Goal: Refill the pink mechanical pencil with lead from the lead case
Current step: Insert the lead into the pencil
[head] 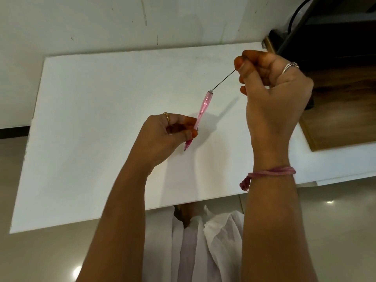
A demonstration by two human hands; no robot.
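Observation:
My left hand (162, 137) grips the lower part of the pink mechanical pencil (203, 107), which is held above the white table (101, 119) with its tip down and its open top end tilted up to the right. My right hand (272, 94) pinches a thin dark lead (223, 80) between thumb and forefinger. The lead's lower end sits in the pencil's top opening. The lead case is not in view.
A dark wooden piece of furniture (335, 119) stands to the right of the table, with a black cable (293, 19) above it. A white wall (122, 21) runs behind the table. My light clothing (203, 241) shows below the table's front edge.

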